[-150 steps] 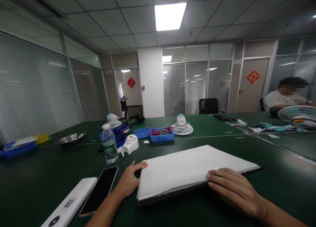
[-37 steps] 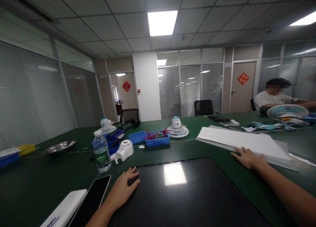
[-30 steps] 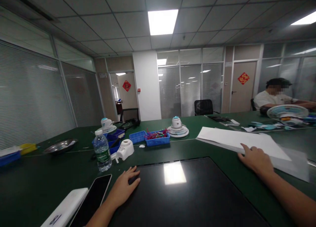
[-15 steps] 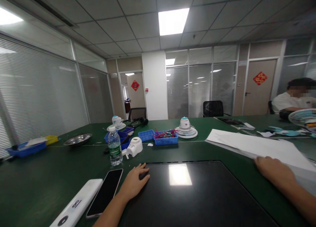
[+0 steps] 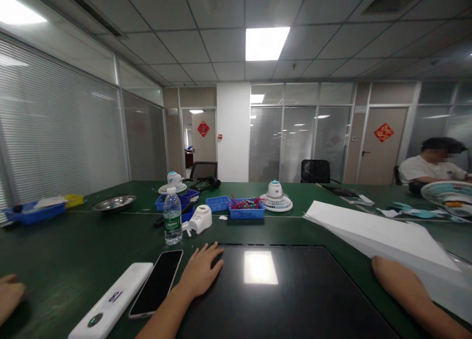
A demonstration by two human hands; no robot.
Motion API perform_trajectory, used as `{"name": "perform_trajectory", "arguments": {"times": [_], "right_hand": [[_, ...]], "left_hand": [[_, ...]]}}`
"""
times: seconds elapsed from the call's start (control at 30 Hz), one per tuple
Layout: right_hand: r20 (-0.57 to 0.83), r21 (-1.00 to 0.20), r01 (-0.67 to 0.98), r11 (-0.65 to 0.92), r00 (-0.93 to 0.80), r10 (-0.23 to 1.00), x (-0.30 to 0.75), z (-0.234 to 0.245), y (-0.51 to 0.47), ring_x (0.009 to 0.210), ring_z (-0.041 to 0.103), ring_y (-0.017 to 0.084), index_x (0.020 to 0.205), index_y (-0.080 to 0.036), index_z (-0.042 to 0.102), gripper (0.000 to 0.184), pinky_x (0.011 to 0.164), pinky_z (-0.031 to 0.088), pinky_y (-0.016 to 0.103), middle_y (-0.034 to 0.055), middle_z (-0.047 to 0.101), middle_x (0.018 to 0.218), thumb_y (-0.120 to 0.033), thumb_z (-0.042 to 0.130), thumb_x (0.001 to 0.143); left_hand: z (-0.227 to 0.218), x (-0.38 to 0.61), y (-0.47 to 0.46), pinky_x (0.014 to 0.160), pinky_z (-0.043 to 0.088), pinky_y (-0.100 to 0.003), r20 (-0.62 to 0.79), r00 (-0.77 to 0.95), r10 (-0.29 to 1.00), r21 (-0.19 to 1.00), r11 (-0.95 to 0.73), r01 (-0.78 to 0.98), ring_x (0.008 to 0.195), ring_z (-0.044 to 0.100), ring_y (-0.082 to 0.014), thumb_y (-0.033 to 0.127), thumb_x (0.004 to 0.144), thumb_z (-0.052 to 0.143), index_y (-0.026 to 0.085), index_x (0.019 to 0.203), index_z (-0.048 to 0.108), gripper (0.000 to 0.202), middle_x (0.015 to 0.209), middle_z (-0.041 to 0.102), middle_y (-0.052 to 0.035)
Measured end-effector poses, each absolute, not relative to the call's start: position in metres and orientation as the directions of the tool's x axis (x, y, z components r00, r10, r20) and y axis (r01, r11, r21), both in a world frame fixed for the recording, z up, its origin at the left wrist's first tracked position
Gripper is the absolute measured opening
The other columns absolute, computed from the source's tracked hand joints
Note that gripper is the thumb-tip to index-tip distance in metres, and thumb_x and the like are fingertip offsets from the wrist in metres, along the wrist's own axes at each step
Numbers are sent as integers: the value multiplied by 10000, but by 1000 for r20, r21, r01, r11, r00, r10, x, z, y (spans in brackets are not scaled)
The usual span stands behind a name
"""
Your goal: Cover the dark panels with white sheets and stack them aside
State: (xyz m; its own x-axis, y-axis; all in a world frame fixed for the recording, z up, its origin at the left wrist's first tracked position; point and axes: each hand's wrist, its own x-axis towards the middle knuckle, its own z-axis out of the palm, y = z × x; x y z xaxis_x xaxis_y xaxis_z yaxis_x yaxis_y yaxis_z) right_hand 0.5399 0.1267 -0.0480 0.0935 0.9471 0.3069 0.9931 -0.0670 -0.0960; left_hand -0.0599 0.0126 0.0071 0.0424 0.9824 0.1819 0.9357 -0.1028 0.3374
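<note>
My left hand (image 5: 201, 272) lies with fingers spread on the upper left corner of a flat black glossy panel (image 5: 295, 299), which looks like a screen lying face up. My right hand (image 5: 400, 282) is curled at the near edge of a large folded white sheet (image 5: 372, 233); its fingertips are hidden, and it seems to grip that edge. The sheet slants over the table to the right of the panel. Beside my left forearm are a dark-screened phone (image 5: 158, 282) and a long white device (image 5: 112, 299) marked with a number.
A water bottle (image 5: 172, 216) and a white fan housing (image 5: 201, 219) stand beyond my left hand. Farther back are a blue tray of wires (image 5: 246, 211), a fan part (image 5: 276, 199) and a metal dish (image 5: 113, 203). Another person's hand (image 5: 11, 297) shows at left; a person (image 5: 429, 169) sits at right.
The view has tilted up slightly. My right hand has shifted a little down and left at the sheet's edge. Another person's hand has appeared at the left edge. My left hand stays on the panel.
</note>
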Motion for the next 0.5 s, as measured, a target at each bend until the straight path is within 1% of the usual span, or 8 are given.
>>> {"name": "perform_trajectory", "arguments": {"times": [0.07, 0.13, 0.17, 0.2, 0.27, 0.33, 0.4, 0.5], "right_hand": [[322, -98, 994, -41, 71, 944, 530, -46, 118, 867, 738, 334, 864, -294, 732, 486, 781, 544, 486, 209, 746, 962, -348, 255, 938], [338, -103, 995, 5, 30, 941, 515, -39, 109, 943, 731, 329, 1065, -316, 727, 483, 818, 560, 486, 157, 751, 1066, -379, 261, 953], [348, -98, 992, 75, -36, 937, 505, -34, 104, 1002, 720, 317, 1148, -328, 707, 463, 856, 563, 478, 119, 743, 1132, -384, 289, 956], [360, -81, 980, 183, -143, 922, 493, -28, 98, 1062, 704, 302, 1205, -337, 688, 440, 901, 560, 465, 82, 730, 1192, -382, 326, 959], [375, -16, 881, 473, -433, 819, 465, -13, 83, 1132, 679, 266, 1254, -336, 671, 397, 967, 544, 427, 27, 704, 1262, -354, 398, 967], [365, 60, 699, 713, -680, 636, 437, 2, 64, 1096, 696, 227, 1285, -321, 658, 377, 952, 549, 370, 18, 711, 1249, -300, 445, 974], [358, 83, 562, 823, -788, 501, 413, 16, 45, 1006, 722, 196, 1287, -303, 656, 371, 871, 560, 309, 27, 741, 1180, -254, 477, 965], [413, 17, 434, 901, -823, 389, 389, 28, 22, 861, 730, 175, 1166, -289, 710, 292, 750, 545, 273, 22, 774, 1005, -264, 522, 945]], "left_hand": [[7, -61, 13, 1233, 218, -555, 183, 41, 982, 345, -103, 933, 1493, 347, -316, 530, 943, 428, 315, 1400, 579, 527, 1588, 436, -34], [6, -62, 16, 1235, 218, -548, 186, 35, 982, 355, -100, 929, 1491, 353, -309, 533, 940, 434, 312, 1391, 589, 525, 1584, 442, -40], [5, -63, 17, 1237, 218, -541, 190, 27, 981, 360, -95, 928, 1490, 357, -303, 535, 938, 438, 302, 1390, 590, 531, 1587, 437, -51], [4, -64, 19, 1239, 219, -531, 194, 17, 981, 364, -88, 927, 1488, 362, -298, 539, 937, 441, 286, 1393, 590, 542, 1590, 429, -66], [1, -65, 22, 1240, 225, -512, 205, -7, 979, 373, -71, 925, 1483, 374, -286, 548, 941, 430, 246, 1404, 580, 572, 1595, 414, -103], [-3, -65, 26, 1241, 231, -500, 216, -20, 976, 385, -66, 920, 1480, 382, -273, 558, 957, 387, 216, 1409, 572, 596, 1589, 420, -123], [-7, -65, 30, 1240, 237, -490, 225, -23, 974, 412, -73, 908, 1481, 383, -254, 561, 982, 310, 207, 1403, 575, 611, 1573, 448, -118], [-10, -64, 35, 1240, 240, -475, 229, -32, 973, 466, -81, 881, 1481, 384, -230, 542, 1009, 200, 196, 1399, 577, 643, 1548, 487, -103]]}}
